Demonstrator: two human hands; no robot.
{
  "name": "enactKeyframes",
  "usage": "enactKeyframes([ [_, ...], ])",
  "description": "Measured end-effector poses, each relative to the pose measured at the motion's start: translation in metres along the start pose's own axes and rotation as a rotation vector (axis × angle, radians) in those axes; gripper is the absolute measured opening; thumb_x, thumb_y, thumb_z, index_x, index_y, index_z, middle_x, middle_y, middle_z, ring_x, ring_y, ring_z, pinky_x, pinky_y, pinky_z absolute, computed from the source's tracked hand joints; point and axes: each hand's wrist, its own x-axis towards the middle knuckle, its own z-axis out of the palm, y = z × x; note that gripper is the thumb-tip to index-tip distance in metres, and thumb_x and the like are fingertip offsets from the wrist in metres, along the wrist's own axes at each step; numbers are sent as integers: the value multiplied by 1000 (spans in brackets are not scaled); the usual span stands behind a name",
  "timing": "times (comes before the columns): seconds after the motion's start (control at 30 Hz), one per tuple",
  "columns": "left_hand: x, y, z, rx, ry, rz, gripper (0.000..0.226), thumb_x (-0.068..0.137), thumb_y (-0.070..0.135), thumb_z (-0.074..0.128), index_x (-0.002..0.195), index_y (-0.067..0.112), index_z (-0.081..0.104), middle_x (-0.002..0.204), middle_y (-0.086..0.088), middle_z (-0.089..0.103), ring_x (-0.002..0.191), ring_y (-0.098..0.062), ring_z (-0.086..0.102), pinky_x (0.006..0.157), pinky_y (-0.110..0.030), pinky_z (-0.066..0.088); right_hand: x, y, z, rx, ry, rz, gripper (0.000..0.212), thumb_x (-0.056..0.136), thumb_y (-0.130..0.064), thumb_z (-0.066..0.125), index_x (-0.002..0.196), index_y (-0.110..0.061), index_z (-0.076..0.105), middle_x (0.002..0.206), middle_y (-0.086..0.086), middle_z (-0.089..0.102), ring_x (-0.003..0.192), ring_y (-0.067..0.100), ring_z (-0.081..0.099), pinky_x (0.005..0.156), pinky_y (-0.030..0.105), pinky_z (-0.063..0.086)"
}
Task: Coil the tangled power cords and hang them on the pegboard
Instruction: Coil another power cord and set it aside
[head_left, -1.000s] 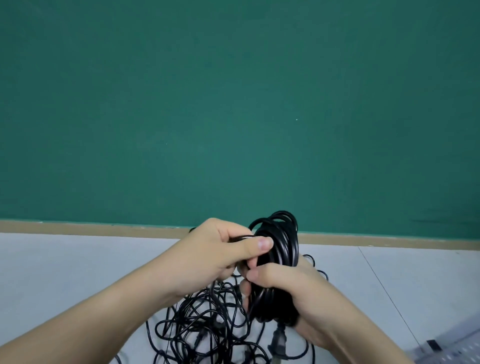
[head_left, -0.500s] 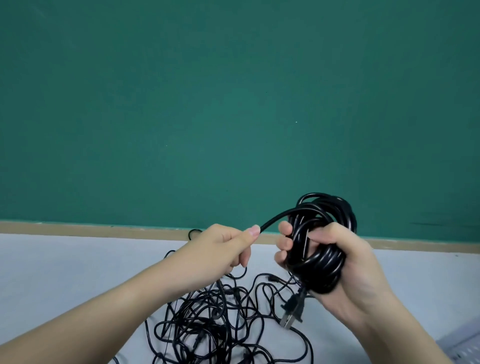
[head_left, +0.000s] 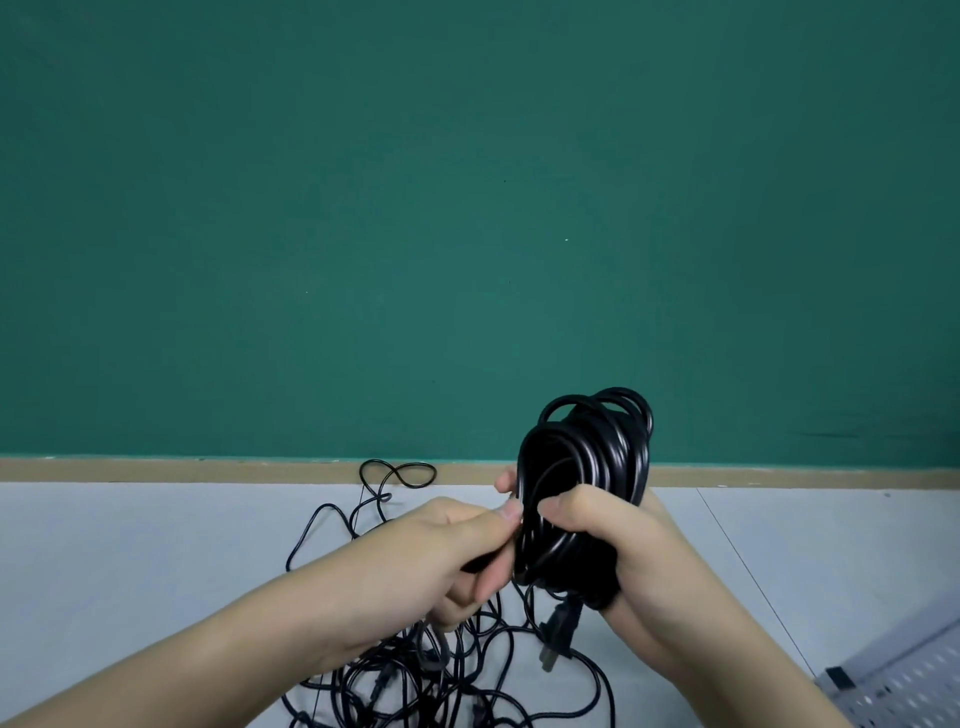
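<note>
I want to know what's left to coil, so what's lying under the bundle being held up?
Under the coiled cord hangs its plug, above a tangle of black cords on the floor. Both hands and forearms cover part of it.

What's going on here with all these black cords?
A person is coiling a black power cord. The right hand grips the wound black coil, its plug dangling below. The left hand pinches the cord's loose end beside the coil. A tangled pile of black cords lies on the grey surface; a perforated white pegboard lies at lower right.
</note>
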Motion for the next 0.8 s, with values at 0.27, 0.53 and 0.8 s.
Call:
enactKeyframes([
  [0.27,0,0,1,1,-5,-23,62,100,66,43,60,19,52,55,5,22,53,-16,20,55,-27,24,-4,0,-4,100,-101,38,51,62,-32,70,104,-3,76,104,28,73,103,48,69,78,40,59],
  [0.53,-2,10,5,266,71,-166,92,72,102,21,57,19,57,65,-6,44,66,-18,43,82,-31,45,-3,-4,8,602,-123,-29,29,68,-21,69,88,-2,75,91,17,67,88,35,70,98,52,53],
  [0.8,1,1,1,330,97,-200,84,82,94,27,65,20,64,51,11,40,52,-13,39,71,-34,42,6,-30,-17,814,128,-166,27,78,-20,56,99,-4,53,89,11,54,72,21,54,72,37,55],
])
